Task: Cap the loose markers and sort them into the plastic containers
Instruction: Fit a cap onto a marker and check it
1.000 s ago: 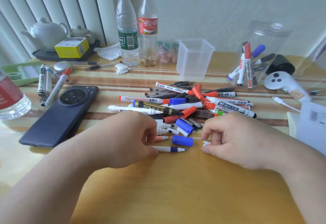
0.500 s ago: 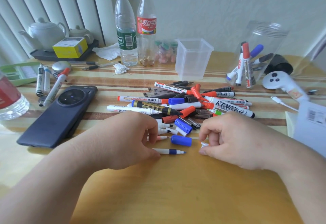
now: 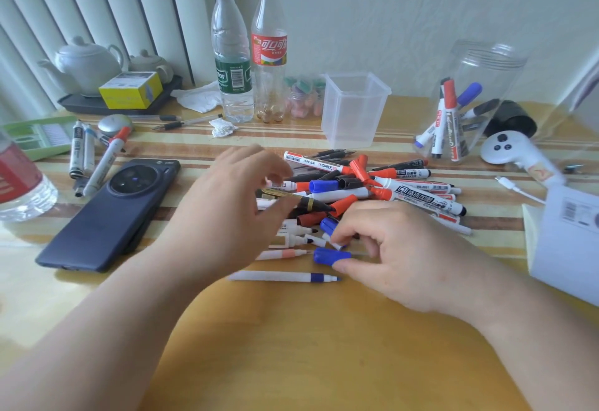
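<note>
A pile of red, blue and black markers and loose caps [image 3: 382, 188] lies mid-table. In front of it an uncapped white marker with a blue band [image 3: 282, 277] lies free on the wood. My left hand [image 3: 240, 206] hovers over the pile's left side with fingers loosely spread, holding nothing. My right hand [image 3: 392, 245] has curled fingers, and its thumb and fingertips pinch the right end of a loose blue cap [image 3: 329, 255]. An empty square clear container [image 3: 355, 112] stands behind the pile. A round clear jar [image 3: 486, 64] at the back right holds several capped markers.
A dark phone [image 3: 110, 213] lies left of the pile, with several pens [image 3: 97, 164] beyond it. Two bottles [image 3: 231, 54] stand at the back. A white controller [image 3: 509, 151] and a white box [image 3: 570, 239] are at the right. A water bottle [image 3: 19, 190] stands far left.
My left hand let go of the blue-banded marker and rose toward the pile. My right hand shifted left onto the blue cap.
</note>
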Demonstrator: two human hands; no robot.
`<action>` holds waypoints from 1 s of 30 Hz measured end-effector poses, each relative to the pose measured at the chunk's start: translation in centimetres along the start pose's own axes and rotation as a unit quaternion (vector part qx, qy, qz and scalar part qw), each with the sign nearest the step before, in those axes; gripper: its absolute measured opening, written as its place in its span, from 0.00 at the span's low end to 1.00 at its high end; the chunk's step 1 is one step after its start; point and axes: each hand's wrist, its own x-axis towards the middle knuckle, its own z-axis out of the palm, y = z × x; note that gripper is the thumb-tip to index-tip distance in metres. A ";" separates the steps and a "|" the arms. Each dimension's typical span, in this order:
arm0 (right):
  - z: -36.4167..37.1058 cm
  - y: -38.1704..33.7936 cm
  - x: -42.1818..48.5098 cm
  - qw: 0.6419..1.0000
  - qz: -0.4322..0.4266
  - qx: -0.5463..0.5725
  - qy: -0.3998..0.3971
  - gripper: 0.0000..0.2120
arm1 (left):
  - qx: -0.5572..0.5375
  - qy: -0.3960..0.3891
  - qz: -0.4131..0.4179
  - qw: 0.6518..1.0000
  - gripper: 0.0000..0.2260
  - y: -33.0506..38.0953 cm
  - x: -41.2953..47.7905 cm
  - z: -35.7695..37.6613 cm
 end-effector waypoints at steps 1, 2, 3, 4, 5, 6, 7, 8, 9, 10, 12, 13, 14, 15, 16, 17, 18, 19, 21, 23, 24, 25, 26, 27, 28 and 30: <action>0.2 -0.1 0.1 1.000 -0.004 -0.005 -0.006 0.04 | 0.026 0.015 0.009 1.000 0.12 -0.2 0.5 0.3; 0.4 -0.1 0.1 1.000 -0.004 -0.009 -0.009 0.03 | 0.047 0.006 0.005 0.999 0.14 -0.4 0.9 0.6; 0.5 -0.1 0.1 1.000 -0.004 -0.014 -0.009 0.03 | 0.064 -0.017 -0.003 0.998 0.16 -0.6 1.3 0.9; 0.5 0.0 0.0 1.000 -0.004 -0.020 -0.010 0.04 | 0.078 -0.045 -0.012 0.996 0.16 -0.7 1.5 1.3; 0.6 0.1 0.0 0.999 -0.003 -0.029 -0.014 0.06 | 0.087 -0.070 -0.017 0.994 0.17 -0.9 1.6 1.8; 0.7 0.2 0.0 0.999 -0.003 -0.040 -0.020 0.07 | 0.093 -0.088 -0.016 0.992 0.17 -1.0 1.7 2.2; 0.7 0.2 0.0 0.998 -0.001 -0.050 -0.027 0.09 | 0.093 -0.098 -0.014 0.991 0.17 -1.0 1.7 2.6; 0.8 0.3 0.0 0.998 0.001 -0.055 -0.029 0.10 | 0.087 -0.102 -0.016 0.991 0.17 -1.0 1.7 2.7; 0.8 0.3 0.0 0.998 0.003 -0.053 -0.029 0.11 | 0.083 -0.100 -0.016 0.991 0.16 -0.9 1.7 2.8; 0.8 0.3 0.0 0.999 0.005 -0.047 -0.024 0.12 | 0.081 -0.095 -0.014 0.992 0.16 -0.9 1.7 2.9; 0.5 0.2 -0.1 1.000 0.013 -0.018 0.000 0.16 | 0.082 -0.081 -0.010 0.993 0.14 -0.8 1.7 3.1; 0.4 0.4 -0.1 0.999 0.023 0.009 0.021 0.18 | 0.080 -0.074 -0.012 0.994 0.14 -0.8 1.7 3.2; 0.2 0.6 -0.2 0.997 0.039 0.045 0.045 0.20 | 0.075 -0.068 -0.014 0.995 0.13 -0.7 1.7 3.3; 0.1 0.9 -0.2 0.992 0.057 0.086 0.067 0.21 | 0.069 -0.063 -0.015 0.995 0.12 -0.7 1.7 3.3; -0.1 1.2 -0.2 0.985 0.075 0.126 0.086 0.23 | 0.064 -0.059 -0.015 0.996 0.12 -0.6 1.7 3.4; -0.2 1.4 -0.1 0.976 0.087 0.168 0.107 0.24 | 0.059 -0.053 -0.013 0.997 0.12 -0.6 1.6 3.4; -0.3 1.5 -0.1 0.963 0.096 0.214 0.130 0.23 | 0.051 -0.042 -0.008 0.998 0.13 -0.6 1.6 3.4; -0.4 1.7 0.0 0.946 0.103 0.269 0.150 0.20 | 0.041 -0.027 0.000 0.999 0.13 -0.5 1.6 3.3; -0.6 2.0 0.2 0.902 0.114 0.377 0.177 0.15 | 0.011 0.012 0.016 1.000 0.13 -0.3 1.5 3.2; -0.8 2.1 0.5 0.870 0.122 0.439 0.191 0.10 | -0.033 0.041 0.036 0.998 0.12 -0.1 1.5 2.9; -0.8 2.1 0.5 0.858 0.128 0.459 0.193 0.10 | -0.058 0.055 0.049 0.996 0.11 0.1 1.5 2.8; -0.8 2.1 0.6 0.847 0.132 0.478 0.190 0.11 | -0.083 0.070 0.060 0.992 0.11 0.2 1.4 2.6; -0.8 2.2 0.7 0.838 0.134 0.495 0.186 0.12 | -0.106 0.085 0.068 0.988 0.11 0.3 1.3 2.4; -0.9 2.1 0.7 0.829 0.136 0.510 0.184 0.13 | -0.125 0.097 0.076 0.984 0.11 0.5 1.2 2.1; -1.0 2.1 0.8 0.817 0.135 0.528 0.186 0.12 | -0.138 0.106 0.086 0.981 0.11 0.7 1.1 1.9; -1.3 1.9 0.8 0.782 0.122 0.582 0.185 0.10 | -0.144 0.111 0.111 0.977 0.11 1.0 0.8 1.5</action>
